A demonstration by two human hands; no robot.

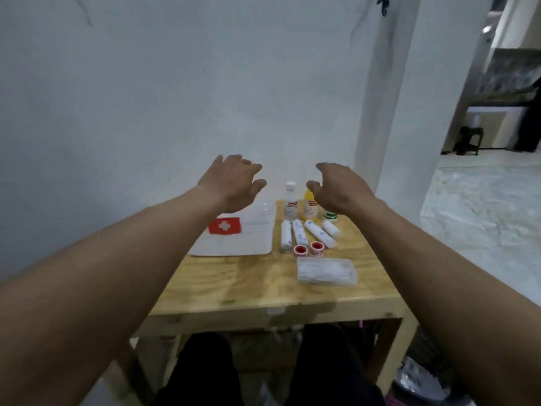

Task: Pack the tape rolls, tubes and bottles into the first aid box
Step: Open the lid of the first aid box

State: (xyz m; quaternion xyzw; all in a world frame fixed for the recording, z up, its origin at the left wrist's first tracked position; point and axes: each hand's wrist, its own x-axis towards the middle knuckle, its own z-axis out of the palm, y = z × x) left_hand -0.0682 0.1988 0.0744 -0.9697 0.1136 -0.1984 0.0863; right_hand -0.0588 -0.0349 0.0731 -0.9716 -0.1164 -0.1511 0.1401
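Observation:
A white first aid box [248,238] with a red cross label lies shut on the left of a small wooden table [248,285]. To its right stand a clear bottle [290,202] and a yellow-capped bottle [309,208], with a green-banded item [330,215] beside them. In front lie several white tubes [299,234] and two red tape rolls [308,248]. My left hand [231,183] hovers above the box's far edge, fingers spread. My right hand [336,187] hovers over the bottles, fingers curled apart, holding nothing.
A clear packet of white gauze [326,271] lies nearer me on the table's right. A white wall is right behind the table, a pillar at the right. My dark-trousered knees [263,370] are under the front edge. Bags sit on the floor at right.

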